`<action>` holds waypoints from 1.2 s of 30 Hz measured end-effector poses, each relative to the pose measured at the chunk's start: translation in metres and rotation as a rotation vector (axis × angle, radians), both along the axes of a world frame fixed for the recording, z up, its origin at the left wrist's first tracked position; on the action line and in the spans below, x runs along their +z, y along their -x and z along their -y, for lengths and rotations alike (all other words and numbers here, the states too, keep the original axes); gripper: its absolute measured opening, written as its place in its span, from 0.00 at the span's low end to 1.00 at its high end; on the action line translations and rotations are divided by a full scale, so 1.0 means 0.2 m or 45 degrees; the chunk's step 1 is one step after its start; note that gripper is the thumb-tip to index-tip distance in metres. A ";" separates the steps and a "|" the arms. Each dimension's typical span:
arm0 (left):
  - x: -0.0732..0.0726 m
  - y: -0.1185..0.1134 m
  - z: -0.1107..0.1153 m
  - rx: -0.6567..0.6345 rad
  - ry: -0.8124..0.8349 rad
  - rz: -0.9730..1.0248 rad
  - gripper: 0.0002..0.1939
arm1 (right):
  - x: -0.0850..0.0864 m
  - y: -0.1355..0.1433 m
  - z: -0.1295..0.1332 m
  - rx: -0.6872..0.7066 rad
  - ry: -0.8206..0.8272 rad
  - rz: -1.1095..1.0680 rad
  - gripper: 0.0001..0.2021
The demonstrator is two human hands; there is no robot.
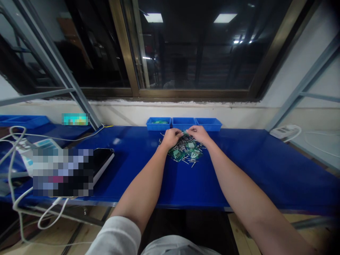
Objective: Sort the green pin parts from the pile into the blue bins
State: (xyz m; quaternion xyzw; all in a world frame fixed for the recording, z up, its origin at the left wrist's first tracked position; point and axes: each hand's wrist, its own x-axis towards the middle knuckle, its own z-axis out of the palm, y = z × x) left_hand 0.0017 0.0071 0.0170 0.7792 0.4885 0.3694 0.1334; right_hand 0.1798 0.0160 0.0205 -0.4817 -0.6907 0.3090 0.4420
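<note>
A loose pile of thin metal pins [181, 144] lies on the blue table, mixed with green circuit boards [176, 154]. Over the left rear of the pile is my left hand [171, 138], its thumb and fingers pressed together; what they hold is too small to make out. My right hand [199, 134] is across from it at the pile's right rear, fingertips pinched at a small green piece [185, 132] between the two hands. Some pins are scattered toward the front of the pile.
Three blue bins stand behind the pile: a left bin [158, 126] with green pieces inside, a middle bin [183, 126] and a right bin [208, 126]. A dark device [103, 156] and white cables [16, 198] are at left. A white power strip [284, 131] sits at far right.
</note>
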 end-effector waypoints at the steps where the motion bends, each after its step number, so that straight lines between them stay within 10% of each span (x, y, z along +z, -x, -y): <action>1: 0.00 0.00 0.00 -0.009 -0.004 -0.005 0.09 | 0.00 -0.01 0.00 -0.012 0.003 0.048 0.14; 12: -0.03 0.00 -0.03 0.054 -0.019 -0.026 0.15 | 0.00 -0.07 -0.04 -0.132 0.428 -0.357 0.08; 22: -0.07 0.01 -0.06 0.115 0.000 -0.139 0.15 | -0.02 -0.15 -0.10 -0.289 0.308 -0.888 0.19; 36: -0.05 -0.01 -0.01 0.232 0.022 -0.551 0.16 | -0.10 0.05 -0.04 -0.230 -0.128 0.729 0.12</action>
